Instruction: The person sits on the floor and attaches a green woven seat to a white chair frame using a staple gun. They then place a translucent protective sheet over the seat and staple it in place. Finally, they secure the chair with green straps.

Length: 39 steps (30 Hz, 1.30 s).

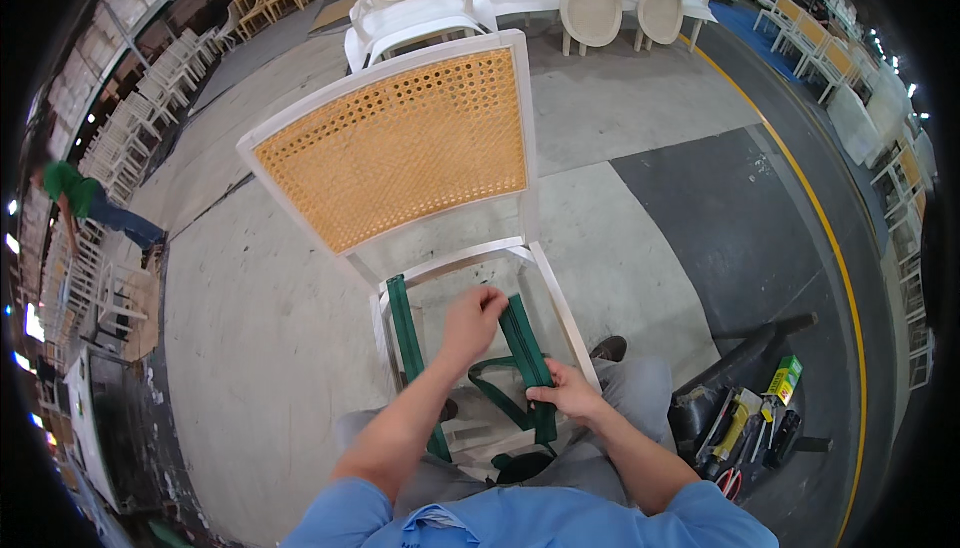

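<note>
A pale, whitish wooden chair frame with an open seat stands in front of me, its woven cane back on the far side. One green webbing strap runs front to back along the left of the seat opening. My left hand is closed in a pinch at the far end of another green strap. Lower on that same strap, my right hand grips it with thumb and fingers. A loose loop of green webbing hangs beside it, within the frame.
A dark stool or bench with tools, including red-handled scissors and a green-yellow box, is at my right. Stacked chairs stand beyond the chair back. A person in a green top bends at far left, near rows of chairs.
</note>
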Available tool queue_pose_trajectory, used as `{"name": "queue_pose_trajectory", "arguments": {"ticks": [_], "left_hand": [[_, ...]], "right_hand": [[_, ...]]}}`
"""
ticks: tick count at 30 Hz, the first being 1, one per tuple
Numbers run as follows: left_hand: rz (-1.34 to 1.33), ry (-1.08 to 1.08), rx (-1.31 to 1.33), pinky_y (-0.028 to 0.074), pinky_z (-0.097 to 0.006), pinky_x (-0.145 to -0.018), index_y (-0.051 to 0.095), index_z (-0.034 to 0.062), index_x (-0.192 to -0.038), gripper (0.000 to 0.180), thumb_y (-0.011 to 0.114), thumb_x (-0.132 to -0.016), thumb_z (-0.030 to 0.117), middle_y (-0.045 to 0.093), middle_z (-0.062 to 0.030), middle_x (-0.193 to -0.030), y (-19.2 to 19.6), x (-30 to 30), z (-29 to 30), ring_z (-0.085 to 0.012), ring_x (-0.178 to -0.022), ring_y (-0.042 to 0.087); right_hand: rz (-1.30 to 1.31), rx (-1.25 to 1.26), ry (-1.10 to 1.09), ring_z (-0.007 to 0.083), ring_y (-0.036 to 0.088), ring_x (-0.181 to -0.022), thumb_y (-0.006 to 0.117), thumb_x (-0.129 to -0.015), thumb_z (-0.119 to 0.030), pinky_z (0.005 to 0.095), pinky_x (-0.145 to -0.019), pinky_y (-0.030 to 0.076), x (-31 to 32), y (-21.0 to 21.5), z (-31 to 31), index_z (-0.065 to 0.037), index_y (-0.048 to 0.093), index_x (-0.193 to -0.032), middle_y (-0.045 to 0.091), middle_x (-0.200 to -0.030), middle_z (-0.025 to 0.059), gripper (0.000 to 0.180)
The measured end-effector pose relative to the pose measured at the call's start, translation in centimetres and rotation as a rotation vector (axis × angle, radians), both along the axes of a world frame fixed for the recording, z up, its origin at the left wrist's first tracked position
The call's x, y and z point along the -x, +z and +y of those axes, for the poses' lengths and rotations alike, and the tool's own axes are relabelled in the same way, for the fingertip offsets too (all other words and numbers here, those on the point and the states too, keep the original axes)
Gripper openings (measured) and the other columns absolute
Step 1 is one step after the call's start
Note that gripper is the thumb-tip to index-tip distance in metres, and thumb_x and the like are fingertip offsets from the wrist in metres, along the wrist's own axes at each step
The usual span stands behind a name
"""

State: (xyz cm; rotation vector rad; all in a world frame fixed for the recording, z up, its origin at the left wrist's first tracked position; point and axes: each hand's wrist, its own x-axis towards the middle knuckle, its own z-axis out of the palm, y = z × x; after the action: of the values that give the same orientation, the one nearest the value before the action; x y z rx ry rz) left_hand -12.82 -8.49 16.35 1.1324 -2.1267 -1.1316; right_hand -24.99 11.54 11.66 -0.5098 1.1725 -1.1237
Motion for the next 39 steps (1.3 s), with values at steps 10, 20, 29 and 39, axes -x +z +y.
{"name": "queue_pose_trajectory", "arguments": {"ticks": [10,20,29,39], "left_hand": [[-0.237,0.101,0.128,0.055,-0.044,-0.077,0.077,0.0054,-0.09,0.019,0.071,-0.086,0.023,0.075,-0.0156,-0.087,-10.4,7.1,-13.4,-0.0332,-0.085,0.072],[-0.265,0.146,0.135,0.052,-0.045,-0.078,0.077,0.0083,-0.091,0.017,0.072,-0.087,0.024,0.072,-0.014,-0.087,-12.2,10.2,-12.5,-0.0327,-0.087,0.069],[-0.18,0.176,0.245,0.051,-0.045,-0.081,0.076,0.0072,-0.099,0.019,0.071,-0.088,0.022,0.07,-0.0132,-0.093,-12.4,9.0,-11.9,-0.0336,-0.091,0.067],[-0.338,-0.122,0.588,0.028,-0.059,-0.119,0.055,0.0096,-0.144,0.046,0.056,-0.099,0.017,0.051,-0.0075,-0.153,-13.0,5.0,-7.9,-0.0437,-0.143,0.04]], "right_hand": [[0.991,0.041,-0.124,0.0308,0.067,-0.095,0.077,-0.087,-0.012,0.0384,-0.084,0.054,4.7,-2.8,-8.6,-0.006,0.058,-0.135,0.067,-0.109,0.0163,0.052],[1.46,0.003,-0.084,0.0445,0.037,-0.14,0.067,-0.094,-0.029,0.0595,-0.105,0.036,6.4,-5.6,-19.9,-0.029,0.055,-0.146,0.028,-0.159,0.0259,0.054],[1.485,-0.058,-0.035,0.0434,0.046,-0.131,0.065,-0.096,-0.032,0.0577,-0.097,0.042,5.5,-5.8,-20.7,-0.035,0.055,-0.147,0.029,-0.159,0.0277,0.052],[1.514,-0.075,-0.015,0.0422,0.046,-0.131,0.061,-0.098,-0.036,0.0578,-0.098,0.04,4.8,-6.0,-21.1,-0.036,0.051,-0.15,0.029,-0.159,0.0282,0.053]]}}
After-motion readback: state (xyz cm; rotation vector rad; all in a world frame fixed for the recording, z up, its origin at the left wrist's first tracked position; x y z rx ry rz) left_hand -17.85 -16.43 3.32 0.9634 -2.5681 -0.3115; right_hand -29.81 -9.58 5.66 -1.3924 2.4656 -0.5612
